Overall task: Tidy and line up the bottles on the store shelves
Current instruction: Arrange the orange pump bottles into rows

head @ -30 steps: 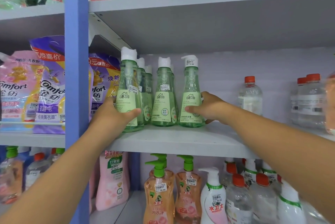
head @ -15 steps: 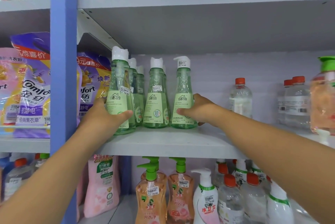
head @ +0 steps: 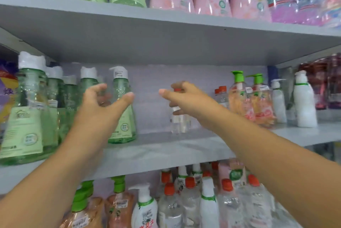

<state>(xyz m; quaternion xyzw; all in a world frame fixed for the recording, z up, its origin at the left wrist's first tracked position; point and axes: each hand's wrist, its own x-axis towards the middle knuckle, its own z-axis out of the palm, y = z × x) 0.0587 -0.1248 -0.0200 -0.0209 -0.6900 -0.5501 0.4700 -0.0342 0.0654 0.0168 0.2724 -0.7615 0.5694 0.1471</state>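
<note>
Several green bottles with white caps stand at the left of the middle shelf. The rightmost green bottle stands upright. My left hand hovers in front of it with thumb and fingers spread, holding nothing. A small clear bottle with a red cap stands further back in the middle. My right hand is right in front of its top, thumb pointing left and fingers loosely curved. Blur hides whether the fingers touch it.
Orange pump bottles and white bottles stand at the right of the same shelf. The upper shelf hangs close above, with green and pink bottles on it. Mixed bottles crowd the shelf below.
Both hands have let go of the green bottles they held. They have risen and shifted right, the right hand toward the clear red-capped bottle. The view has swung right.
</note>
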